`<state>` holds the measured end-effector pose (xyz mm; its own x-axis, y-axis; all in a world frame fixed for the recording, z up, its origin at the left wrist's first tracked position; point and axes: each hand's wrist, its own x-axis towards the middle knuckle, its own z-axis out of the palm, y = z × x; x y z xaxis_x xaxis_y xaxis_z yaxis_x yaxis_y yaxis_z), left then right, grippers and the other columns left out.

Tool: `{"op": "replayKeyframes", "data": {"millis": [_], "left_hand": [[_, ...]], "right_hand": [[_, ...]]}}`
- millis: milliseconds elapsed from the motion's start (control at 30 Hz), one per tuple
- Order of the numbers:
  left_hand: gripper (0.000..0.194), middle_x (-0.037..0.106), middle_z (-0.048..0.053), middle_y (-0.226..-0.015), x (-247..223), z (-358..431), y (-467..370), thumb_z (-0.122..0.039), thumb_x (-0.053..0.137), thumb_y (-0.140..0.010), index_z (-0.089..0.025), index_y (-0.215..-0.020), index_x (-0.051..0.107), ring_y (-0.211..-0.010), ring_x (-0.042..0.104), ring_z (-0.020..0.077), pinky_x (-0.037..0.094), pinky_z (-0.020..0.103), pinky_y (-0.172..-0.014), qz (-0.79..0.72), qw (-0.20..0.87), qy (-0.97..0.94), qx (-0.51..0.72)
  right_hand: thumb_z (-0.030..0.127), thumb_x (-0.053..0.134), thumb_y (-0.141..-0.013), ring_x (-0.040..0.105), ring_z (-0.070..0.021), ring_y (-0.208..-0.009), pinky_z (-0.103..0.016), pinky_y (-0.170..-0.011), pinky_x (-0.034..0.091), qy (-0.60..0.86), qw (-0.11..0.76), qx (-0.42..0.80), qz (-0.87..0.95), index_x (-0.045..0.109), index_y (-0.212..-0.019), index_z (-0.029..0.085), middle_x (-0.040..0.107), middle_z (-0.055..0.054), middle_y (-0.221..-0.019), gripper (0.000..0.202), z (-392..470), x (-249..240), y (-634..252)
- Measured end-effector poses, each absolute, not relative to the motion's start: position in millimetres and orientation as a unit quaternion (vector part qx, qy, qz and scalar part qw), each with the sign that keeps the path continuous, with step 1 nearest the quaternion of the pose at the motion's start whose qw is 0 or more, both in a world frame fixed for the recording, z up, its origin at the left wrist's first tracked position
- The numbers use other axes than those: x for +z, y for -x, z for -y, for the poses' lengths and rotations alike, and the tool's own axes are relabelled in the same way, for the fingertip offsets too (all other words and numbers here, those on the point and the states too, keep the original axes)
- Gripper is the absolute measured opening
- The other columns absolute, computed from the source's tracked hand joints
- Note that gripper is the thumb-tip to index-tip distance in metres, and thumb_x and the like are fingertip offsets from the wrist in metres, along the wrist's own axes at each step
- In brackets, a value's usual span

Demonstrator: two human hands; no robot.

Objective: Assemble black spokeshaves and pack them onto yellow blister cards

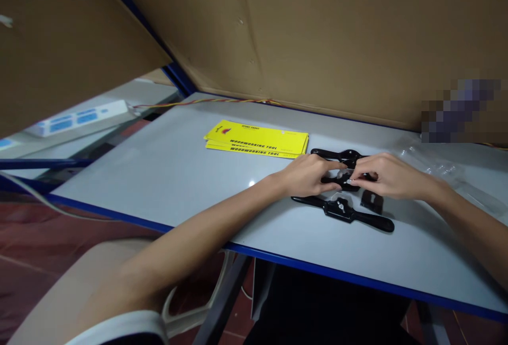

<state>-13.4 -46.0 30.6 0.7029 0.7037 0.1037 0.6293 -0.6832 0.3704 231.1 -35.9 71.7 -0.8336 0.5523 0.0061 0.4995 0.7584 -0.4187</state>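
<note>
Three black spokeshaves lie one behind another on the grey table. The front spokeshave [340, 209] rests untouched nearest the table's front edge. My left hand [307, 175] grips the left handle of the middle spokeshave [346, 181] between thumb and fingers. With thumb and fingertips pinched, my right hand [387, 175] holds a small silvery screw [349, 181] at the centre of that tool. Behind both hands is the rear spokeshave [333, 155], partly hidden. A dark flat blade [372, 201] lies just below my right hand.
Yellow printed cards [257, 139] are stacked left of the tools. Clear plastic packaging [432, 162] lies at the right. A cardboard wall [317, 38] rises behind the table [159, 175]. A white power strip [83, 117] sits on another surface at the left.
</note>
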Motion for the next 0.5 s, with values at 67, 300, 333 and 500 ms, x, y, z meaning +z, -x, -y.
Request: {"op": "replayKeyframes", "data": {"millis": [67,300,333,500], "left_hand": [[0.057,0.069,0.005,-0.069,30,46,14,-0.049,0.06,-0.094,-0.019,-0.142,0.066,-0.067,0.066,0.0228,0.038,0.032,-0.06,-0.362,0.153,-0.912,0.121],[0.061,0.076,0.011,-0.085,30,46,14,-0.048,0.057,-0.095,-0.016,-0.147,0.061,-0.075,0.07,0.0257,0.04,0.034,-0.062,-0.361,0.148,-0.915,0.103],[0.061,0.077,0.011,-0.087,31,46,13,-0.049,0.057,-0.095,-0.017,-0.147,0.061,-0.076,0.07,0.0257,0.04,0.033,-0.063,-0.361,0.148,-0.915,0.101],[0.061,0.077,0.011,-0.088,32,47,14,-0.05,0.056,-0.096,-0.018,-0.148,0.06,-0.079,0.071,0.0262,0.041,0.033,-0.065,-0.369,0.147,-0.913,0.093]], "right_hand": [[0.029,0.056,-0.097,0.064,-0.0156,-0.069,-0.031,-0.067,0.042,0.276,0.068,0.195,0.939,0.074,-0.086,0.022,0.077,-0.004,-0.085,0.022,36,72,-232],[0.023,0.056,-0.098,0.06,-0.0132,-0.065,-0.028,-0.063,0.038,0.257,0.069,0.123,0.956,0.075,-0.087,0.02,0.075,-0.002,-0.082,0.022,36,66,-232],[0.022,0.056,-0.098,0.06,-0.0131,-0.065,-0.027,-0.062,0.037,0.252,0.069,0.113,0.959,0.075,-0.086,0.02,0.074,-0.002,-0.081,0.022,36,65,-232],[0.023,0.053,-0.101,0.058,-0.0139,-0.062,-0.03,-0.058,0.029,0.256,0.066,0.018,0.964,0.073,-0.083,0.019,0.074,-0.003,-0.08,0.027,35,59,-234]]}}
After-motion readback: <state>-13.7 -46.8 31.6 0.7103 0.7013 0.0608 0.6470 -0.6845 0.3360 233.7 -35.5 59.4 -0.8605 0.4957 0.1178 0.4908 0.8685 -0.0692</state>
